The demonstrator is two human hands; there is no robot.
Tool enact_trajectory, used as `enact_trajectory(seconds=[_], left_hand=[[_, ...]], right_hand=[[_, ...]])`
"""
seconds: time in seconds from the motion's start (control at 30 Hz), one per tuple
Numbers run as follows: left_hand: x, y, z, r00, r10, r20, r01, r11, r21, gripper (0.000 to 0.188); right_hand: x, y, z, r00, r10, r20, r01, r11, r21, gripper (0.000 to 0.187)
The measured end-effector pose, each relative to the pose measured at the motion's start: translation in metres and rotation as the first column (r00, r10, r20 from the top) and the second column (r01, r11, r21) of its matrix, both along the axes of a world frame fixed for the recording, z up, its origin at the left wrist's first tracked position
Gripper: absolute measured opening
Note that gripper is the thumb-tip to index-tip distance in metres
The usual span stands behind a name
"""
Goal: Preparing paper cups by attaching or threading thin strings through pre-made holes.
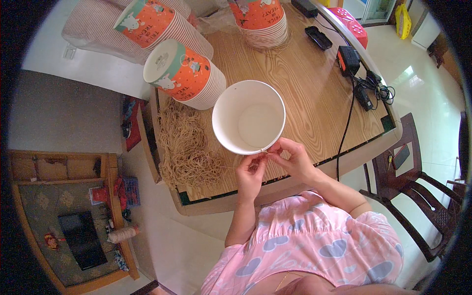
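Note:
A white paper bucket [263, 98] stands on the wooden table in front of me, its open mouth facing up. At its near rim both my hands meet with fingers pinched together. My left hand [250, 177] is closed on a thin tan string, just outside the rim. Beside it, my right hand [293, 160] is also closed, thumb and fingertips pinching at the same spot; a short pale string end shows at the rim there. The fingertips partly hide the string. Left of the bucket lies a tangled heap of tan strings [184, 142].
Stacks of orange printed paper buckets stand at the far left [194, 81] and far middle [263, 29]. Plastic-wrapped cups [101, 32] lie behind. A black power adapter [349, 60] with cables and a small black tray [318, 38] are at right. A dark wooden chair [413, 172] stands beyond the table.

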State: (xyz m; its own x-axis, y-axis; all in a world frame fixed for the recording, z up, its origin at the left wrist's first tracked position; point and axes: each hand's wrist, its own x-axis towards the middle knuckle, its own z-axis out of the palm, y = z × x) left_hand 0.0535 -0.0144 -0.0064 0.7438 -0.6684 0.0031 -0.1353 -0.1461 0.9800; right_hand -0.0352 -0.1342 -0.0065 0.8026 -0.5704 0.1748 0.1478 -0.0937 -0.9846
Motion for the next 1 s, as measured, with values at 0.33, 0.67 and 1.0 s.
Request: enact_trajectory(seconds=[0.33,0.67,1.0], left_hand=[[-0.006,-0.003,0.012,0.958,0.141,-0.252,-0.147,0.989,-0.007,0.013],[-0.005,-0.015,0.014,0.887,0.175,-0.427,-0.25,0.96,-0.126,0.007],[-0.006,-0.004,0.005,0.909,0.157,-0.386,-0.199,0.978,-0.07,0.008]], right_hand=[[-0.004,-0.002,-0.003,0.998,0.052,-0.039,-0.052,0.999,-0.008,0.01],[-0.004,-0.001,-0.003,0.998,0.054,-0.019,-0.054,0.998,-0.026,0.007],[-0.004,-0.002,0.0,0.999,0.04,-0.02,-0.039,0.999,0.036,0.01]])
